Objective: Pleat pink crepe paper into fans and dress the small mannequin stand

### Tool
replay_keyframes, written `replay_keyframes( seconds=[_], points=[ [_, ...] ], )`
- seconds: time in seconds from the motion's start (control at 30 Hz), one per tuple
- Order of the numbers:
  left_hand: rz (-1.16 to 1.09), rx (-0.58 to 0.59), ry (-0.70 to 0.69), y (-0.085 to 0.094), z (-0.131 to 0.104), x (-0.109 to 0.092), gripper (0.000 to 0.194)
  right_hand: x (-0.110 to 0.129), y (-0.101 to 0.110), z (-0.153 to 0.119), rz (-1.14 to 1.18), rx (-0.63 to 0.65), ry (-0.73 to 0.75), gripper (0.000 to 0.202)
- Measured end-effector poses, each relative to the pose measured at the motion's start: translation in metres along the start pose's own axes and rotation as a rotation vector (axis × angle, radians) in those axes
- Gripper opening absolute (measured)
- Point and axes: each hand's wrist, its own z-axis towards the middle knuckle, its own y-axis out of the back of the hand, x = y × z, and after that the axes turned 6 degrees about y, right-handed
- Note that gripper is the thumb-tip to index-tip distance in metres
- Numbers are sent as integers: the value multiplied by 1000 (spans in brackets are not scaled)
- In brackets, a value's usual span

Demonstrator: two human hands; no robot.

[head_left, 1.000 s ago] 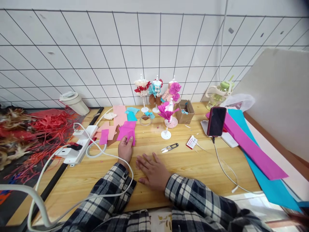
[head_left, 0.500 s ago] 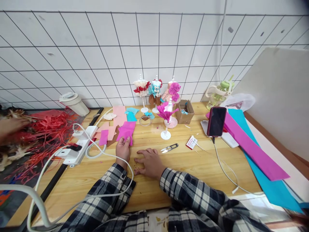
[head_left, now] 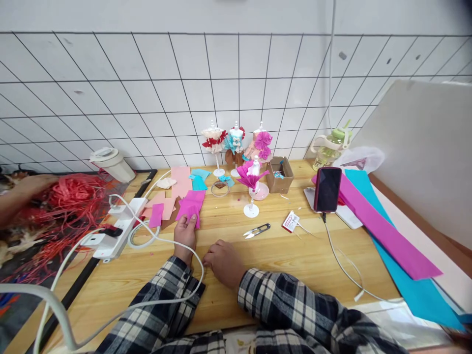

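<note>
My left hand [head_left: 185, 235] pinches the near edge of a magenta paper piece [head_left: 191, 202], left of the middle of the wooden table [head_left: 295, 275]. To its right, my right hand [head_left: 223, 263] rests on the wood with its fingers curled together; whatever is under the fingertips is hidden. Small black-handled snips [head_left: 257, 231] lie beyond my right hand. Behind them stands a small white dress form [head_left: 254, 169] with magenta paper around it. Three more dressed forms, one in white and red [head_left: 214, 138], stand by the wall.
White cables cross my left forearm from a power strip [head_left: 123, 228]. A phone [head_left: 327, 189], a cardboard box [head_left: 280, 176] and long paper sheets [head_left: 383, 226] lie right. Another person's arm [head_left: 29, 191] reaches into red strands [head_left: 77, 196] at left.
My right hand's spread fingers have drawn together on the table. The other person's arm has moved right over the red strands. The view has tilted slightly upward.
</note>
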Motion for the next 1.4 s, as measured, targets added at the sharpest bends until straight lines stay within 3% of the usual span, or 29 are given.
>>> replay_keyframes(
  seconds=[0.4, 0.5, 0.57, 0.67, 0.73, 0.8, 0.87, 0.93, 1.03, 1.13, 1.2, 1.3, 1.4],
  points=[
    [-94, 35, 47, 0, 0, -5, 35, -11, 10, -54, -149, 27, -62, 13],
    [-84, 49, 37, -1, 0, -4, 34, -11, 21, -66, -106, -41, -67, 18],
    [-65, 68, 42, -1, 1, -4, 34, -13, 44, -73, -71, -209, -46, 23],
    [-36, 73, 58, -1, 3, -2, 36, -25, 100, -76, -148, -593, -19, 31],
    [-28, 70, 66, 0, 4, -1, 36, -44, 140, -71, -299, -853, -11, 26],
    [-30, 69, 63, 1, 5, 0, 37, -73, 175, -59, -415, -1018, -118, 20],
    [-26, 67, 54, 1, 5, 1, 39, -103, 198, -47, -442, -1006, -294, 24],
    [-8, 65, 52, 2, 5, 0, 40, -126, 206, -38, -426, -919, -419, 35],
    [32, 69, 52, 2, 2, -4, 40, -131, 187, -36, -367, -870, -489, 53],
    [57, 75, 51, 1, 0, -7, 38, -103, 139, -40, -275, -878, -404, 34],
    [55, 80, 51, 0, -1, -7, 38, -75, 102, -41, -194, -701, -173, 32],
    [48, 81, 46, 0, 1, -4, 36, -31, 56, -41, -38, -293, 97, 39],
    [47, 63, 33, 1, 3, -1, 35, 8, 30, -44, 109, -81, 68, 59]
  ],
)
